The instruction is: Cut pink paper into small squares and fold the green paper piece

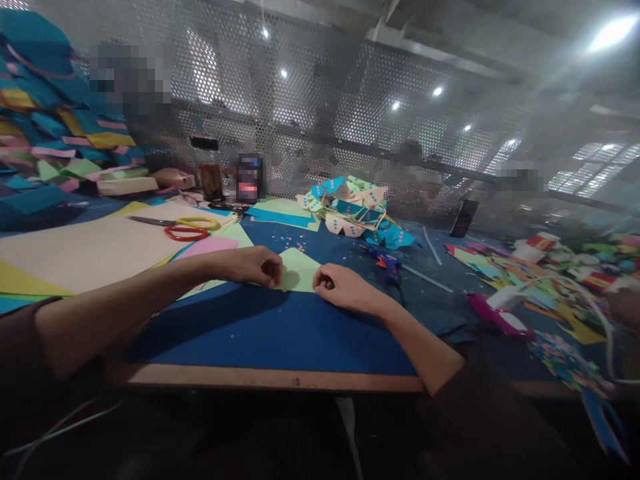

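A light green sheet of paper (299,261), its visible part pointed at the far side, lies on the blue tabletop between my hands. At its left edge my left hand (257,265) is closed, with thumb and fingertips curled together on the paper. On the opposite edge my right hand (343,287) is also closed, its fingers curled in a pinch. Scissors (187,230) with red and yellow handles rest on pale paper sheets (90,250) to the left. Beyond my right hand lies a blue glue gun (387,261) with a clear glue stick (427,279) behind it.
A pile of folded blue, green and peach paper pieces (350,210) stands at the back. Near it are a jar (207,170) and an upright phone (464,218). Rightward lie a pink power strip (500,319) with a white cable, and paper scraps (570,353). The table's front edge (280,378) is close.
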`<state>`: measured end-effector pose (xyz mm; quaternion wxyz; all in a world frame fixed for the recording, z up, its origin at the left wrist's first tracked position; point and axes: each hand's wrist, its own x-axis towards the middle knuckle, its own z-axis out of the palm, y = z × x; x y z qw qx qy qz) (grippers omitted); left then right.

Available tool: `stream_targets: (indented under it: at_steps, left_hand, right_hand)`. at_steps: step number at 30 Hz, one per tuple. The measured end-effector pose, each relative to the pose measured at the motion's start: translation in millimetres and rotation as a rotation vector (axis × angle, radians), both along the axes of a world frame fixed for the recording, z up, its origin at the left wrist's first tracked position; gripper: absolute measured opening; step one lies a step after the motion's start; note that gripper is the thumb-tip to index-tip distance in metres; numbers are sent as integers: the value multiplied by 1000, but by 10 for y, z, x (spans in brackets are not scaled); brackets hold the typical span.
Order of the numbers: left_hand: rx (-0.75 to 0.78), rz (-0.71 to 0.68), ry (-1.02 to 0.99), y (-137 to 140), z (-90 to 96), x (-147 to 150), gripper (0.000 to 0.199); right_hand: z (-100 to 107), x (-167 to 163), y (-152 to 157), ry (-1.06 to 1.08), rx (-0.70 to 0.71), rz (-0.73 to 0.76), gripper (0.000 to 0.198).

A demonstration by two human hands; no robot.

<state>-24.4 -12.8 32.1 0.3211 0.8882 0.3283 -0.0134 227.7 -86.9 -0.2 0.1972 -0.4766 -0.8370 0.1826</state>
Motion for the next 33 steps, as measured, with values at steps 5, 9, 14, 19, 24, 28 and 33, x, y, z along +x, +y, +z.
stream_targets:
  at_steps: [5, 9, 14, 19, 24, 28, 33]
  left_hand:
    - [-15, -32, 13, 32, 20, -34, 21]
    - [1, -34, 37, 3, 77, -38, 18]
    - [30, -44, 88, 18, 123, -60, 15]
    - [48, -64, 129, 55, 155, -100, 15]
    - [34, -76, 168, 58, 222, -143, 17]
    - [23, -85, 171, 73, 233, -171, 17]
    - [25, -100, 166, 142, 188, -231, 13]
  right_hand:
    - [-8, 5, 10, 6, 1, 4, 11]
    - [-4, 4, 6, 7, 2, 7, 11]
    - [2, 4, 0, 9, 3, 11, 12]
    - [5, 9, 1, 5, 4, 9, 12]
    - [18, 8, -6, 2, -1, 9, 12]
    - [30, 3, -15, 0, -5, 8, 12]
    - [30, 4, -19, -3, -9, 2, 12]
